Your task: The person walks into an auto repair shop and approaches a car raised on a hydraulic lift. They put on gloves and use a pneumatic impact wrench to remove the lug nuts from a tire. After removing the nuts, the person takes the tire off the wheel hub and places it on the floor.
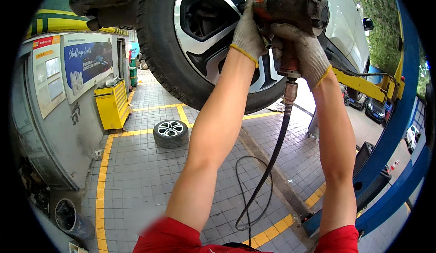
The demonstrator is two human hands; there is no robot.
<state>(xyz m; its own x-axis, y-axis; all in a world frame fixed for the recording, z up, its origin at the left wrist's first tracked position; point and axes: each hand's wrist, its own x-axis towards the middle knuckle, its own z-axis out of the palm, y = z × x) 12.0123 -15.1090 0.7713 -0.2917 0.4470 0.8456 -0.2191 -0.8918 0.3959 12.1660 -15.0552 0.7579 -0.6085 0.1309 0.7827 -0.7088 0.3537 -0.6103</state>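
An impact wrench (288, 11), dark with orange parts, is raised at the black and silver alloy wheel (206, 12) of a lifted white car (345, 35). My left hand (250, 37), in a grey knit glove with a yellow cuff, is closed on the front of the wrench. My right hand (309, 53), gloved the same way, grips its handle from below. A black air hose (277, 153) hangs from the handle fitting and loops on the floor. The tip of the wrench is hidden by my left hand.
A loose wheel (170, 134) lies on the tiled floor (136, 171). A yellow tool cabinet (110, 104) and a bin (72, 221) stand along the left wall. A yellow lift arm (363, 85) and blue post (411, 62) are at the right, with parked cars beyond.
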